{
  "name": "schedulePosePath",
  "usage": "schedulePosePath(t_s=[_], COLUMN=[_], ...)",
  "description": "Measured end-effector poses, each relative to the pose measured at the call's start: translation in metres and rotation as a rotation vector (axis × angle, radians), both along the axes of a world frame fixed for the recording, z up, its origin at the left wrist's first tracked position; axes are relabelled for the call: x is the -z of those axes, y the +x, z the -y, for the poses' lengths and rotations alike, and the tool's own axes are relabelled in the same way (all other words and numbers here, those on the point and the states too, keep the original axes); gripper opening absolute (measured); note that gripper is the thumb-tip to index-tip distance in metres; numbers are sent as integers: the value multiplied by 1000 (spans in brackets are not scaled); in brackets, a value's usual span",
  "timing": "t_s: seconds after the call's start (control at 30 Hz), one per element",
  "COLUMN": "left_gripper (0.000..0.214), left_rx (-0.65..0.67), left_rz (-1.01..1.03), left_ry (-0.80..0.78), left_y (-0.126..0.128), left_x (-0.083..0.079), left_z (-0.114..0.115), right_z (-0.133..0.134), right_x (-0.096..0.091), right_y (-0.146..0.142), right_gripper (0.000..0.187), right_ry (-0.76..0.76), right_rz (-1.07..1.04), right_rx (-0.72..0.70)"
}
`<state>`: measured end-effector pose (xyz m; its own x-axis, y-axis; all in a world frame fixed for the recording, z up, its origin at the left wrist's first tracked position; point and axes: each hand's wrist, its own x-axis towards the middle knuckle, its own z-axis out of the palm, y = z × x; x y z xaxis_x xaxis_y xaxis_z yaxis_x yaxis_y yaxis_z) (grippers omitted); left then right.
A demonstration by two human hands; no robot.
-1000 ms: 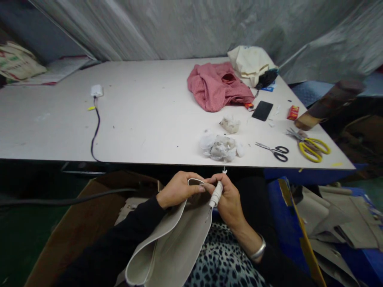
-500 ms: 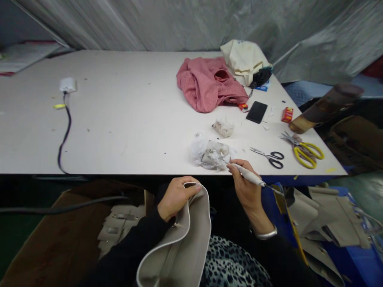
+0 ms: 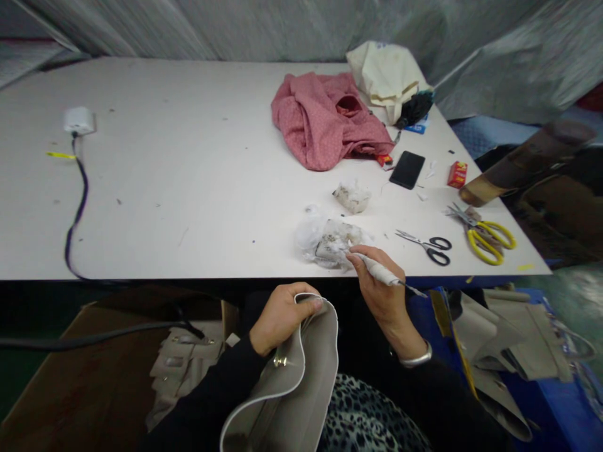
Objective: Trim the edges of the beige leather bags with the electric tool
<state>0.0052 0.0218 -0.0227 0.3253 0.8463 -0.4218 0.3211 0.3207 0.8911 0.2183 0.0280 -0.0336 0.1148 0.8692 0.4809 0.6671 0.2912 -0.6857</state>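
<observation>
My left hand [image 3: 279, 319] is closed on the upper edge of a grey bag [image 3: 308, 370], thumb inside the opening. The bag has white edges and a small gold-coloured metal fitting, and it hangs open over my lap. In my right hand [image 3: 385, 298] is a thin tool with a white-wrapped handle [image 3: 377, 269]. A slim metal end sticks out behind that hand, toward the lower right. The tool's other end is at a dirty whitish block [image 3: 332, 242] in clear plastic near the table's front edge; whether they touch I cannot tell.
On the table [image 3: 188, 176] lie a second block [image 3: 352, 198], black-handled scissors [image 3: 431, 248], yellow-handled scissors [image 3: 485, 238], a black phone [image 3: 407, 169], a red box [image 3: 457, 174], pink cloth [image 3: 320, 119] and a cabled white device [image 3: 79, 120]. Grey pieces [image 3: 513, 339] fill a blue bin at right.
My right hand has moved slightly left with the tool, closer over the wrapped block. My left hand and the bag have shifted slightly right and down; the view has also shifted a little.
</observation>
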Motion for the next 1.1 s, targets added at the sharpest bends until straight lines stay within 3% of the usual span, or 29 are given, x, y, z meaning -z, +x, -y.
schedulePosePath(t_s=[0.23,0.33,0.5,0.63,0.7,0.8,0.87,1.1], left_gripper=[14,14,13,12,12,12,13,17], left_rx=[25,37,31,34,44,67,79,94], left_rz=[-3,-23,-32,-71,-82,-88,-95,-102], left_ry=[-12,10,19,68,86,89,82,70], left_y=[-2,-3,-3,0,0,1,2,6], left_x=[0,-3,-5,-7,-8,-10,-11,-11], left_z=[0,1,6,9,9,10,11,17], right_z=[-19,-25,-22,-1,15,37,49,62], right_x=[-24,-25,-18,-18,-19,-16,-12,-3], right_y=[-9,-11,-2,-3,-7,-14,-17,-16], right_gripper=[37,40,40,33,29,27,28,31], right_ry=[-10,-47,-141,-10,-4,-202,-326,-386], right_rz=[418,468,140,125,-35,-405,-545,-599], right_rx=[-11,-59,25,30,11,-94,-174,-200])
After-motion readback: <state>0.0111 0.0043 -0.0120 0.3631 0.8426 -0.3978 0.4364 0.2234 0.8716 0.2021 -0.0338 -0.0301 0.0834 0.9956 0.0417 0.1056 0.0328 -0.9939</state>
